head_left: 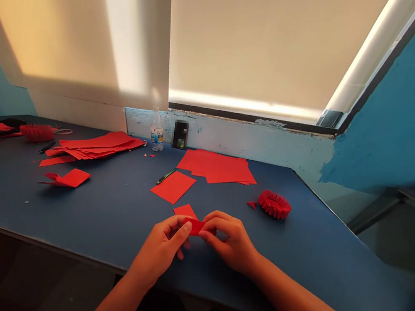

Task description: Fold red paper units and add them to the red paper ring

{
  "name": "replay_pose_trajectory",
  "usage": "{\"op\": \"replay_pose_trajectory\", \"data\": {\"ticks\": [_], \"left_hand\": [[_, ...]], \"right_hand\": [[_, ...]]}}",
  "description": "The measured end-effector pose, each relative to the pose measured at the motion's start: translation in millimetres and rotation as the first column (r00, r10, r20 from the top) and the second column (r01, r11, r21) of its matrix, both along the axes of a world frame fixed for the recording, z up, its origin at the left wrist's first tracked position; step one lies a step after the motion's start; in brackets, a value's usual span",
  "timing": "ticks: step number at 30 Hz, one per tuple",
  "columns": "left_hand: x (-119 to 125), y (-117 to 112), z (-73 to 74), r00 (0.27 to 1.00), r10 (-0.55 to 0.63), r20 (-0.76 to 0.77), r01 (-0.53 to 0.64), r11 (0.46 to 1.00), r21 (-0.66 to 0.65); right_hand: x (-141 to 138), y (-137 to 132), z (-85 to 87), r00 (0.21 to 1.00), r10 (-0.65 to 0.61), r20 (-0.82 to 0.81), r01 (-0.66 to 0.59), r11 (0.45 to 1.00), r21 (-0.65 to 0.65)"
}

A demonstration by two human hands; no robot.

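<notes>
Between my hands, above the table's front part, is a small folded piece of red paper (196, 227). My left hand (166, 243) pinches its left end between thumb and fingers. The right end is pinched by the thumb and fingertips of my right hand (230, 240). Just behind my fingers lies a small red paper piece (185, 210), partly covered by them. Beyond it is a red paper rectangle (174, 187) with a dark green pen (166, 176) along its upper left edge. To the right stands a ring of folded red paper pieces (275, 204), beside a small red triangle (252, 205).
Large red sheets (217, 166) lie at the back of the blue table (117, 220). A red paper stack (99, 145), a bent red piece (72, 178) and another red folded ring (36, 132) are on the left. A plastic bottle (156, 132) stands near the wall beside a dark phone-like object (180, 135).
</notes>
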State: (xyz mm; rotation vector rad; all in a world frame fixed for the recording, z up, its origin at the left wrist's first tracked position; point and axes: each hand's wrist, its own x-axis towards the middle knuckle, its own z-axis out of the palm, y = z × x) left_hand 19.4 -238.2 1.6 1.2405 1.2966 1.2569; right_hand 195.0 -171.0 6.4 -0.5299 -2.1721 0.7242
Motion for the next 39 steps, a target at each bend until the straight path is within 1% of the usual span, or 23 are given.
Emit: {"op": "replay_pose_trajectory", "data": {"ticks": [4, 8, 14, 18, 21, 25, 28, 33, 39], "left_hand": [[1.1, -0.8, 1.2, 1.000, 0.005, 0.003, -0.005, 1.000, -0.015], [1.7, -1.0, -0.7, 0.998, 0.044, -0.047, -0.044, 0.999, -0.008], [1.9, -1.7, -2.7, 0.995, 0.044, -0.093, -0.044, 0.999, 0.010], [3.4, -1.3, -2.1, 0.990, 0.091, -0.110, -0.092, 0.996, -0.003], [2.6, -0.7, -1.9, 0.991, 0.098, -0.093, -0.099, 0.995, -0.008], [0.5, -0.6, -2.6, 0.990, 0.108, -0.087, -0.109, 0.994, -0.009], [-0.1, -0.8, -3.3, 0.989, 0.107, -0.105, -0.109, 0.994, -0.015], [-1.6, -0.2, -5.6, 0.988, 0.102, -0.117, -0.104, 0.995, -0.007], [-1.2, -0.5, -5.0, 0.982, 0.127, -0.139, -0.130, 0.992, -0.006]], "right_hand": [[-1.1, -2.2, 2.4, 1.000, -0.029, -0.005, 0.029, 0.996, -0.085], [-2.0, -1.2, -3.3, 0.997, -0.050, -0.054, 0.039, 0.982, -0.183], [-4.5, 1.6, -14.0, 0.986, -0.043, -0.163, -0.018, 0.936, -0.352], [-4.4, 1.9, -14.8, 0.983, -0.045, -0.180, -0.024, 0.931, -0.363], [-2.9, 0.8, -13.1, 0.984, -0.041, -0.172, -0.023, 0.935, -0.354], [-1.0, -0.8, -11.9, 0.987, -0.071, -0.146, 0.021, 0.948, -0.318], [-1.1, -1.0, -12.3, 0.984, -0.089, -0.155, 0.028, 0.932, -0.362], [-2.6, -0.3, -11.8, 0.981, -0.078, -0.179, -0.010, 0.896, -0.444], [-3.3, -1.1, -9.4, 0.978, -0.088, -0.189, -0.010, 0.887, -0.462]]}}
